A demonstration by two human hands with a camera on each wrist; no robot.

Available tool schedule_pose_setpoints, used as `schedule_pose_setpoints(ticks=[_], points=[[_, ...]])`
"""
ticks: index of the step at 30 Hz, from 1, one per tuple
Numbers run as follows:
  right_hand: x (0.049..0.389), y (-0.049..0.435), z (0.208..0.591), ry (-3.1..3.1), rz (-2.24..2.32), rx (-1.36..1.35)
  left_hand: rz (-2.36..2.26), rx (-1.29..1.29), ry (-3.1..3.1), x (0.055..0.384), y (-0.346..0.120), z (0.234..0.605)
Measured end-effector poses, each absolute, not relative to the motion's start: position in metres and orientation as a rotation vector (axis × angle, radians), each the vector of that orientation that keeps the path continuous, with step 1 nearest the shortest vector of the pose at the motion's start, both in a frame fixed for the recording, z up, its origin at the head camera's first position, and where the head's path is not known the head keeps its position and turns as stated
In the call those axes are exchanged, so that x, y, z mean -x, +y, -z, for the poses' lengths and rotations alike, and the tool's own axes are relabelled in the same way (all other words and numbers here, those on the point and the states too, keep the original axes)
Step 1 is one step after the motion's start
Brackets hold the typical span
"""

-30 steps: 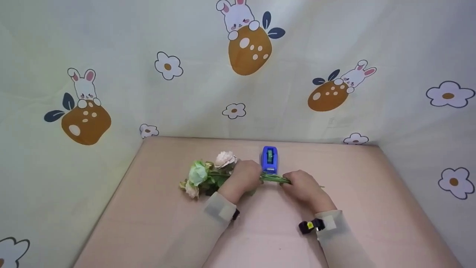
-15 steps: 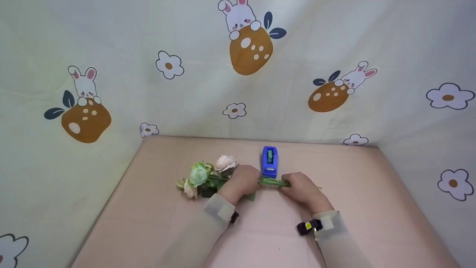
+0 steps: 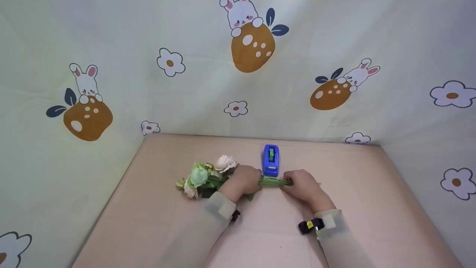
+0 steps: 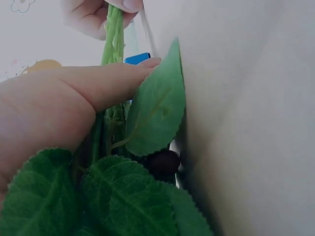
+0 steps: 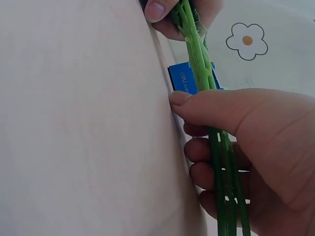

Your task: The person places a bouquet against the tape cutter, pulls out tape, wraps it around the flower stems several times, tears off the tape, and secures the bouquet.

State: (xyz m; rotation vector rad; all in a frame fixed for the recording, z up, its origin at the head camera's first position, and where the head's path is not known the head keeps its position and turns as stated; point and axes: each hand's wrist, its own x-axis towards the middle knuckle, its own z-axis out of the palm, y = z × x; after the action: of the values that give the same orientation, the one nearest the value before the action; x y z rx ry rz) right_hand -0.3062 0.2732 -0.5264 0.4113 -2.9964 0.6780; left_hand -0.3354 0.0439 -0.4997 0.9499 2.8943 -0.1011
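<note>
A bunch of flowers [image 3: 199, 175] with pale pink and mint-green blooms lies sideways over the table, blooms to the left. My left hand [image 3: 244, 180] grips it just behind the blooms; in the left wrist view the thumb crosses the stems [image 4: 114, 37] amid serrated green leaves [image 4: 157, 105]. Further right along the bundle, my right hand [image 3: 303, 186] holds the stems. Its thumb and curled fingers wrap around several green stems [image 5: 199, 61] in the right wrist view. Between the hands a short length of stems shows, and right behind it stands a blue tape dispenser [image 3: 271, 160].
A pinkish-beige cloth covers the table [image 3: 260, 234]. Behind it and along both sides hangs a pale curtain [image 3: 197, 89] printed with rabbits, orange fruits and flowers. The tape dispenser is close to both hands, near the table's back edge.
The bunch and both hands have shifted only slightly, with both grips kept. The whole head view has moved a little.
</note>
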Motion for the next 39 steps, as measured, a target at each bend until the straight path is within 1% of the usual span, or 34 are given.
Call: schedule_pose_setpoints(ticks=[12,16,22,30,34,39], points=[[0.306,0.275,0.522,-2.988,-0.719,-0.389,-0.025,-0.977,2.988,0.332,0.044,0.492],[0.305,0.275,0.520,-3.000,-0.755,-0.385,0.010,-1.019,3.017,0.333,0.044,0.488],[0.306,0.278,0.519,-2.967,-0.862,-0.520,0.009,-1.051,2.970,0.331,0.043,0.487],[0.304,0.281,0.519,-3.002,-0.947,-0.666,-0.003,-0.986,2.881,0.329,0.044,0.483],[0.304,0.280,0.518,-3.007,-0.936,-0.654,-0.006,-0.982,2.882,0.329,0.044,0.482],[0.303,0.279,0.517,-3.042,-0.929,-0.591,-0.127,-1.012,2.889,0.328,0.042,0.479]])
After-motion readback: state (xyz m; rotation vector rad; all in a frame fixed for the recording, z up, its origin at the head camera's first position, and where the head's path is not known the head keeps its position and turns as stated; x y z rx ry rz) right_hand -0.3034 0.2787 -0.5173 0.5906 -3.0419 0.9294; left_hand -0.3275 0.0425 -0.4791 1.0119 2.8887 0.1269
